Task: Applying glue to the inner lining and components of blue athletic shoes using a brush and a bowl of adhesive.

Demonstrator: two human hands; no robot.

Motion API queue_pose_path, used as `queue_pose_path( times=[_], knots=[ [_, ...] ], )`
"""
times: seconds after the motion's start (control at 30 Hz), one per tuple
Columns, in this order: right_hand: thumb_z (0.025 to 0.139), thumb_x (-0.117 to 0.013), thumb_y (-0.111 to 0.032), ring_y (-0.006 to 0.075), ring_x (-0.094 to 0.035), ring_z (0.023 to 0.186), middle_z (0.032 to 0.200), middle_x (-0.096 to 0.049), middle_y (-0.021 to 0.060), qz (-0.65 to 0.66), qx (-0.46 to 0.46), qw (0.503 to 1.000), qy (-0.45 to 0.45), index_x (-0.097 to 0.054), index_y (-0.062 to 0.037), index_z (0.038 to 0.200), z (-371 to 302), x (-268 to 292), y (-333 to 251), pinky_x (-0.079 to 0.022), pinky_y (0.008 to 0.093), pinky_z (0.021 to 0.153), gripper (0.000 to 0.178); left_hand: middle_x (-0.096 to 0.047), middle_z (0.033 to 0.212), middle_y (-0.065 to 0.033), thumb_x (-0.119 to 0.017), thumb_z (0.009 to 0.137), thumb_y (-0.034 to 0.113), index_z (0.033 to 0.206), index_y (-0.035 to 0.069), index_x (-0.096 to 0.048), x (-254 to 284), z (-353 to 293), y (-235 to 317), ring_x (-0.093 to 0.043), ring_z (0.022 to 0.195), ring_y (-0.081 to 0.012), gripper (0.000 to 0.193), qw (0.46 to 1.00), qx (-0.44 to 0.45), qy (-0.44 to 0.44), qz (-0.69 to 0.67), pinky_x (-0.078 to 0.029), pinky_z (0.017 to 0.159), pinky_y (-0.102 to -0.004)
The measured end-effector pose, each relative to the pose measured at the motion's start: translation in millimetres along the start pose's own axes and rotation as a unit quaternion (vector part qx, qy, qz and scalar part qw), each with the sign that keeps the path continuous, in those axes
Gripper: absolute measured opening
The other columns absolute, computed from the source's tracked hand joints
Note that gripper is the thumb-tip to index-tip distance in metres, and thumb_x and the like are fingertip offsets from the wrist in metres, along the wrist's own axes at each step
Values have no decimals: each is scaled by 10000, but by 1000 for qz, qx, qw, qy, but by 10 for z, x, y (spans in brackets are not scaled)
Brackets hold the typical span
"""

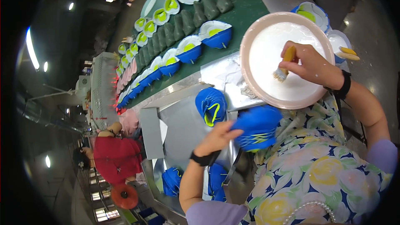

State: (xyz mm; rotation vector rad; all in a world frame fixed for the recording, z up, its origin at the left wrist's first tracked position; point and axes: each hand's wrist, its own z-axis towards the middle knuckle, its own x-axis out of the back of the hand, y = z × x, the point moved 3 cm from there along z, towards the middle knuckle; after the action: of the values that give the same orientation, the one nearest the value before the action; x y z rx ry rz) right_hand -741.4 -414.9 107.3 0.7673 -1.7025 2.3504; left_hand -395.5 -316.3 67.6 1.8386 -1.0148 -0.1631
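Note:
My left hand (216, 138) grips a blue shoe upper (260, 128) with yellow-green lacing, slightly blurred, just below the basin. In my right hand (308, 63) is a brush (280, 74) with a yellowish handle, its bristles pointing down at the white liquid (266, 46). Whether the bristle tips touch the liquid I cannot tell. That liquid fills a wide pinkish basin (245, 50). Close to my left hand, another blue shoe upper (203, 104) rests with its yellow-green-edged opening showing.
A grey metal tray (181, 118) lies left, with more blue uppers (171, 181) at its near end. Rows of blue-and-white uppers (189, 52) and dark shoe lasts (188, 21) line the green table (239, 0). A co-worker in red (116, 158) is at left; another person is across the table.

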Motion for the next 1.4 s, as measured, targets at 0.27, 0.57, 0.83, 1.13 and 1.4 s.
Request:
queue_pose_path(
  times=[0.27,0.57,0.83,1.13,1.4],
  knots=[
    [889,-697,-184,329,-639,701,778,-651,172,16,6,997,-77,-566,-23,935,-105,-147,-89,-491,364,646,213,-623,1267,-148,-642,898,44,1455,34,-418,975,-410,-878,-615,1103,-193,600,858,289,423,16,-499,921,-311],
    [883,-688,-164,364,-641,823,879,-649,169,-123,69,973,-181,-579,-24,957,-143,-140,-69,-501,417,759,192,-479,1412,-260,-597,792,30,1365,78,-532,739,396,-692,-468,1298,-401,579,907,22,285,311,-369,1120,-400],
    [874,-693,-144,385,-631,846,882,-649,192,-137,44,989,-12,-555,-21,947,-48,532,172,-485,436,770,198,-644,1035,-110,-676,884,123,1137,78,-563,1630,-365,-174,-667,886,-243,281,854,-88,513,-24,-539,758,-357],
    [934,-665,-214,272,-638,858,901,-654,118,88,171,981,-3,-589,-32,1009,350,630,-227,-485,351,772,211,-571,1212,-118,-634,926,183,1284,62,-476,843,518,557,-612,1042,-249,410,923,-93,218,-302,-492,894,-378],
    [910,-701,-249,296,-630,671,802,-653,129,-15,153,984,86,-527,-34,847,294,882,-225,-479,348,617,284,-506,1370,-126,-597,963,236,1415,48,-398,418,1098,967,-563,1181,-254,529,855,-268,278,-347,-450,1015,-397]
  ],
)
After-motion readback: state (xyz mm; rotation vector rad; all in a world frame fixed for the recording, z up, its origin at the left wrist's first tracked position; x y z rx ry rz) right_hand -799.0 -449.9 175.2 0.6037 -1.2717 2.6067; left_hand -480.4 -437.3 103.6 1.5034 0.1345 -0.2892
